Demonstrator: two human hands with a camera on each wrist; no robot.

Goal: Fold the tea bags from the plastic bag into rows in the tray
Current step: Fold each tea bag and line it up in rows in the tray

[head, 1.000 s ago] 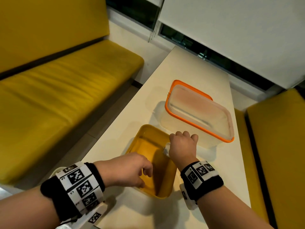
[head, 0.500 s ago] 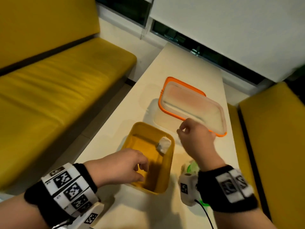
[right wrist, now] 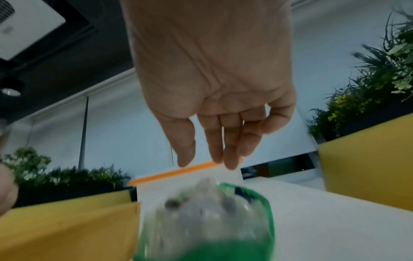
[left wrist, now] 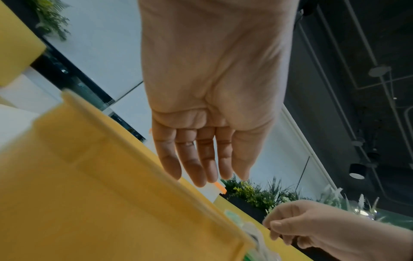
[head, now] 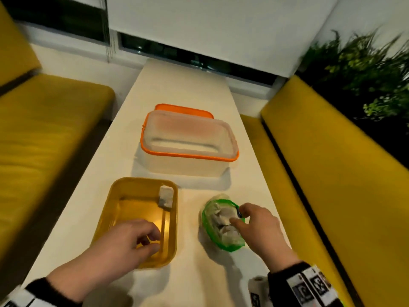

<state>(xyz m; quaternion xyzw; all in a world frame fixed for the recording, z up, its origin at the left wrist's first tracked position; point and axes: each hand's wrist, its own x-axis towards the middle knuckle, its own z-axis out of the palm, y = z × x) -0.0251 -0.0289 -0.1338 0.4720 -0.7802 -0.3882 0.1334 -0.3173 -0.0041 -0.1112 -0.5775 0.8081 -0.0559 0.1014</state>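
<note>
No readable writing showed. The right hand [head: 259,227] reached, fingers loosely spread, into the crinkled green-rimmed clear plastic bag [head: 221,224] at 3 o'clock of the glossy rectangular yellow plastic tray [head: 104,220]. The left hand [head: 124,242], fingers relaxed, rested at its 6 o'clock rim; 1 folded white tea bag [head: 166,197] sat at 1 o'clock.

tray [head: 104,220] left of plastic bag [head: 207,224], lidded box [head: 188,165] behind

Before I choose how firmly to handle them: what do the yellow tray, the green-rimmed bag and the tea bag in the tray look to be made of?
Yellow tray: apparently rigid moulded plastic, glossy; light glints off its floor.
Green-rimmed bag: thin clear plastic film, crumpled, pale contents showing through.
Tea bag: seemingly soft paper or fabric, matte and off-white; blur leaves it open.
</note>
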